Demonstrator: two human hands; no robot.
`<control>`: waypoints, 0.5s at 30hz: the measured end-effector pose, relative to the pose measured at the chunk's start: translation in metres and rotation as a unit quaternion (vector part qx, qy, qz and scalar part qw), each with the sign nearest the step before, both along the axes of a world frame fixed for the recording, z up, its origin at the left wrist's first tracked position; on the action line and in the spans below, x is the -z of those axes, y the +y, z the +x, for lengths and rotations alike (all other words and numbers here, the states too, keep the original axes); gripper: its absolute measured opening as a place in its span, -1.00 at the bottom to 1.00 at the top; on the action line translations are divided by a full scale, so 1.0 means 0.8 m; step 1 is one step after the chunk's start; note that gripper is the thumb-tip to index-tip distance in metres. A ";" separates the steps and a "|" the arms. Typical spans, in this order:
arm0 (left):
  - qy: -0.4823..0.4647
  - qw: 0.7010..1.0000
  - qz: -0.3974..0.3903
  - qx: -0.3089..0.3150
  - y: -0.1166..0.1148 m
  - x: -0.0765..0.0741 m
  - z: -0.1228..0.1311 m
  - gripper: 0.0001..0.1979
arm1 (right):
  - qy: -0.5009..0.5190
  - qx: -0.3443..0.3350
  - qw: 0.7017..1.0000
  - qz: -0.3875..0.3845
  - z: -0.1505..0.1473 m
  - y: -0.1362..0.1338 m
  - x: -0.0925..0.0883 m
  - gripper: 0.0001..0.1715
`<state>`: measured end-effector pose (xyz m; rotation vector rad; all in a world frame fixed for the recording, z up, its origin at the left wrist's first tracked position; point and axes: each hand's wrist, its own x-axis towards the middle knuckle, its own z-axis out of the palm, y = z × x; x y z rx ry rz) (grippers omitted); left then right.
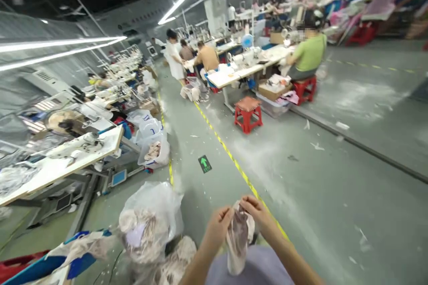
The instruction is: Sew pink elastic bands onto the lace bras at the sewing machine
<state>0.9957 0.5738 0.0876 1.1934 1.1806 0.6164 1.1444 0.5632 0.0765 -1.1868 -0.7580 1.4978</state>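
Note:
Between my two hands hangs a small pale fabric piece (238, 236), mauve-grey in the middle and off-white at its lower end. My left hand (219, 225) pinches its upper left edge. The fingers of my right hand (254, 207) are closed on its upper right edge. The cloth hangs down in front of my lavender-clad lap (257, 265). Its exact kind of garment part does not show. To the left, a clear plastic bag (167, 200) holds many similar pale pieces, and more cloth pieces (182, 258) lie beside it.
A sewing table (107, 142) stands on the left, with a white bin (163, 151) of cloth beyond it. A red stool (248, 118) stands on the floor ahead. Several people sit at machines, one in a green shirt (309, 53). Yellow lines (230, 156) edge the aisle.

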 end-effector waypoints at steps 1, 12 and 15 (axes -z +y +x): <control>0.017 1.000 0.024 -0.011 0.019 0.007 0.000 -0.47 | -0.018 -0.013 1.000 0.008 0.000 0.027 0.004 -0.58; 0.067 0.993 0.081 -0.054 0.279 0.081 0.016 -0.40 | -0.111 -0.090 0.990 -0.015 0.002 0.309 0.088 -0.62; 0.036 0.995 0.065 -0.071 0.368 0.085 0.034 -0.41 | -0.016 -0.064 0.991 -0.120 0.020 0.390 0.104 -0.54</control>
